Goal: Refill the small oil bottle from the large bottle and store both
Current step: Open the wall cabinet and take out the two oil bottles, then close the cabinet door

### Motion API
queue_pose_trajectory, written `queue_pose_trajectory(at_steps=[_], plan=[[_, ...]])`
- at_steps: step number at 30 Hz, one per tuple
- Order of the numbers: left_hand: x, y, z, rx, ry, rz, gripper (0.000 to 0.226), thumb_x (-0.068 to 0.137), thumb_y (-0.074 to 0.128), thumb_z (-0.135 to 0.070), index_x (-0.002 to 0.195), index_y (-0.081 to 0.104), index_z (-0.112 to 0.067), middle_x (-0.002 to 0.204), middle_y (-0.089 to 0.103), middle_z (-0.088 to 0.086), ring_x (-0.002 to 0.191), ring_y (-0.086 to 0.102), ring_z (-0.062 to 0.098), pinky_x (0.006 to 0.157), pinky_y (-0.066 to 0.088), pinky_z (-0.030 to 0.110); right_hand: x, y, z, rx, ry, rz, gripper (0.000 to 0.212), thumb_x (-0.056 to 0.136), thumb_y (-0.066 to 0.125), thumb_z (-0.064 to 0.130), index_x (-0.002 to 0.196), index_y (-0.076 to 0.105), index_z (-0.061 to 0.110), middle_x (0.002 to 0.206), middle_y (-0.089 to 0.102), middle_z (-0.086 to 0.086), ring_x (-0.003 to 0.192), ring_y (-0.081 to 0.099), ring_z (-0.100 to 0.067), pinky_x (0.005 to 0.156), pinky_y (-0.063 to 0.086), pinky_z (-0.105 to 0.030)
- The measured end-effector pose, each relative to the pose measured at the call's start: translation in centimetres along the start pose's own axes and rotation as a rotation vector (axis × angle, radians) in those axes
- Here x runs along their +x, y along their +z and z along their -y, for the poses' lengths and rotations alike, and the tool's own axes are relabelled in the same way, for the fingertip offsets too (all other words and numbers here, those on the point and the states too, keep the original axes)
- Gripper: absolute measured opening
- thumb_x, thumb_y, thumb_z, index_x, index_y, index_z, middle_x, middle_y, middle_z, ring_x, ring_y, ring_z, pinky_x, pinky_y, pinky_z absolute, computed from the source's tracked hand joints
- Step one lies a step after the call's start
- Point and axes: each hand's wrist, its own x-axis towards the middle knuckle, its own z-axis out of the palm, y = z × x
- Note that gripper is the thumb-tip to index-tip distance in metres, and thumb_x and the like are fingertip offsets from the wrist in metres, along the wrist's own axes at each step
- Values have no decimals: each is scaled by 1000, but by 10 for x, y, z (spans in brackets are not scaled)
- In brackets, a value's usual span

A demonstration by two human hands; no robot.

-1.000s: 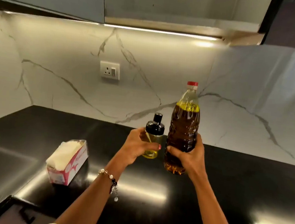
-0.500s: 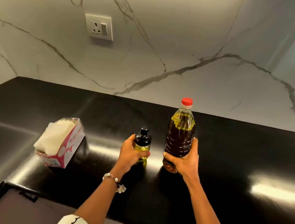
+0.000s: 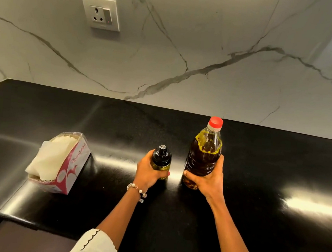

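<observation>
On a black kitchen countertop (image 3: pixel 253 224), we see a person's left hand (image 3: pixel 148 174) wrapped around the small oil bottle (image 3: pixel 161 161), fingers curled across its lower body and the thumb at the back, while the right hand (image 3: pixel 209 182) grips the large bottle (image 3: pixel 202 157) low on its ribbed body, thumb in front and fingers round the far side. Both bottles stand upright, side by side and a little apart, their bases on or just at the countertop; we cannot tell whether either is fully set down. The small bottle is capped with a black pump top (image 3: pixel 162 152), and what we can see of its clear glass body between the fingers shows yellow-green oil low down. The large bottle, of clear plastic, is closed with a red cap (image 3: pixel 215 122) and holds dark brown oil up to the shoulder, with a yellowish, frothy ring at the oil line and an empty neck above it. A beaded bracelet (image 3: pixel 137 191) circles the left wrist, and a white sleeve (image 3: pixel 94 246) with dark scalloped trim shows at the bottom edge. To the left of the hands, well apart from the bottles, an opened pink-and-white tissue box (image 3: pixel 65 167) sits on the countertop with white tissues (image 3: pixel 52 156) standing up out of it. Behind, a white marble backsplash (image 3: pixel 209 39) with grey veins carries a wall socket (image 3: pixel 100 13).
</observation>
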Motion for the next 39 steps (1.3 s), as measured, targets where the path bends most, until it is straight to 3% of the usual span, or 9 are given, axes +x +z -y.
queue_pose_trajectory(at_steps=[4,10,14,17,20,22,27,35,39], plan=[[-1,-1,-3,30,-12,18,69,55,89,-2,109,55,-28,104,64,-9,98,60,8,76,45,18,-3,0,-2,26,7,10,99,50,93,14,125,29,31,110,54,18,101,53,14,85,40,-13],[-6,-5,1,107,40,34,83,59,88,-3,127,48,-28,116,61,-9,112,56,11,88,41,19,-6,-9,-1,64,18,124,105,51,92,15,131,26,31,118,47,20,107,48,13,84,40,-10],[-15,-15,-11,100,85,51,104,61,86,0,147,33,-24,139,50,-4,125,44,7,101,40,25,-1,-28,7,68,35,281,111,52,92,17,138,23,32,129,46,13,121,47,-6,102,41,-33],[-21,-28,-40,117,178,10,97,65,87,-16,146,35,-25,135,48,-5,124,42,7,102,38,28,3,-48,35,109,-11,335,107,58,89,15,142,25,31,128,45,16,120,45,-7,95,41,-24],[-29,-38,-84,83,298,-94,68,75,80,-28,136,50,-20,131,55,-3,118,51,11,98,42,26,5,-65,74,121,-121,258,88,66,83,37,139,36,29,122,52,13,111,53,-3,90,44,-21],[-35,-41,-120,86,389,-193,44,80,75,-26,121,62,-15,118,66,1,104,63,13,86,50,18,4,-72,102,124,-210,77,63,75,74,46,128,50,24,113,60,7,102,58,-3,88,51,-28],[-59,-58,-219,138,691,-347,14,86,70,-15,100,72,-12,87,74,2,75,70,12,67,52,11,0,-83,187,169,-437,-331,19,91,60,34,93,65,16,84,68,2,79,65,-15,77,56,-44],[-141,-129,-326,162,1046,-673,13,90,65,-14,101,72,-14,91,69,-8,76,65,5,69,49,7,-31,-65,316,209,-861,-261,9,93,58,22,90,65,16,75,65,5,68,64,-14,60,54,-29],[-197,-178,-344,267,1157,-936,14,90,66,-14,102,72,-12,93,66,-10,76,60,-2,67,45,3,-59,-30,364,264,-1003,-162,7,91,61,22,95,64,17,86,65,5,74,61,-5,64,49,-8]])
